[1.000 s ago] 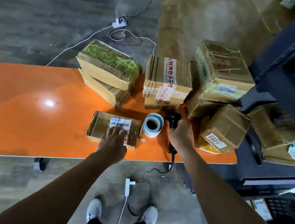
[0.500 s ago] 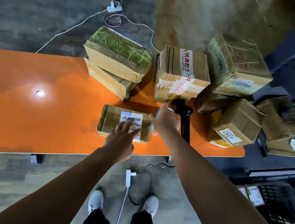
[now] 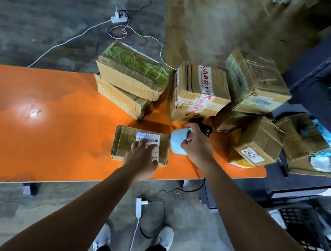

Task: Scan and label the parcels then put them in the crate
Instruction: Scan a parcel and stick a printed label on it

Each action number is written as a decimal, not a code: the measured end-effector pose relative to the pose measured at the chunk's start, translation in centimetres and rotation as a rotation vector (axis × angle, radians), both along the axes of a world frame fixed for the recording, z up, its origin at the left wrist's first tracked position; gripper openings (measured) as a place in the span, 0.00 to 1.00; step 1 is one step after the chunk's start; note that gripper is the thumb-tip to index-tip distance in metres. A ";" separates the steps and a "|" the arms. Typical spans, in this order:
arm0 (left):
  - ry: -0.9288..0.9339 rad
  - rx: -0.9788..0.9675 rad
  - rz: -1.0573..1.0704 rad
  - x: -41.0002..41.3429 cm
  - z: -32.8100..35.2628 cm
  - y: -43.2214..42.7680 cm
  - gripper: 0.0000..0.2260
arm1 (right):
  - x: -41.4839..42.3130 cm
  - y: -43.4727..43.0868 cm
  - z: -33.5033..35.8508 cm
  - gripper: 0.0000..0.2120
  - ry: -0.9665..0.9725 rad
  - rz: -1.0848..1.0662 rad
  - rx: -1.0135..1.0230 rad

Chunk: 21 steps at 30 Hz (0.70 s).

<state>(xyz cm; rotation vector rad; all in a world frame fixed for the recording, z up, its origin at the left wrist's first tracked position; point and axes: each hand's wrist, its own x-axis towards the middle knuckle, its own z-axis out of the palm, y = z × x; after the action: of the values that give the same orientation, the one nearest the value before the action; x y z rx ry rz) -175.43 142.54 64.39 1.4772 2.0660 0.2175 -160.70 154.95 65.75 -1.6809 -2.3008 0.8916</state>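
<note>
moved: right hand (image 3: 196,146) has left the scanner (image 3: 205,129) and now grips the blue label roll (image 3: 177,140), fingers curled over its top, just right of the flat parcel (image 3: 126,140).
parcel: lies on the orange tabletop (image 3: 49,127) near the front edge, brown, with a white barcode label (image 3: 149,139) on its top face, under the left hand (image 3: 142,157).
left hand: rests flat on the parcel, fingers straight and spread, covering the lower part of the label.
roll: tipped on its side in the grip; whether it touches the tabletop cannot be told.
scanner: black, on the tabletop just behind the right hand.
behind: two stacked parcels (image 3: 131,75) at the far edge; a taped box with red print (image 3: 200,87) beside them; a heap of boxes (image 3: 256,81) at the right end of the tabletop.
floor: black crate (image 3: 301,226) low at the right, beside a dark shelf rack (image 3: 323,75).
</note>
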 end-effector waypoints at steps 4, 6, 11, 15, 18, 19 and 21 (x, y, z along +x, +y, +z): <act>-0.378 0.081 0.387 -1.2 1.7 1.1 0.18 | 1.0 -0.8 1.2 0.24 0.243 0.008 -0.047; -0.574 0.065 0.515 -1.6 2.5 1.4 0.17 | 1.1 -1.4 1.6 0.25 0.301 0.049 -0.070; -0.987 0.014 0.618 -1.6 3.3 0.7 0.10 | 0.8 -3.6 1.4 0.25 0.371 0.148 -0.135; -0.924 0.096 0.621 -1.6 2.9 -0.1 0.09 | 0.7 -4.9 1.0 0.26 0.393 0.142 -0.205; -0.856 0.134 0.547 -1.8 2.7 -0.7 0.05 | 0.3 -5.2 0.9 0.23 0.468 0.051 -0.298; -0.823 0.142 0.511 -1.8 2.6 -0.9 0.06 | 0.0 -5.2 0.9 0.21 0.489 0.004 -0.316; -0.746 0.131 0.454 -1.7 2.6 -1.0 0.10 | -0.7 -5.2 0.8 0.20 0.482 -0.088 -0.316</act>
<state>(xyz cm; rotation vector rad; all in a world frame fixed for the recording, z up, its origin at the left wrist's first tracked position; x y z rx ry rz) -177.10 141.53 67.01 0.7766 1.7296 0.9403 -161.40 149.76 66.59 -1.4460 -1.8251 1.5085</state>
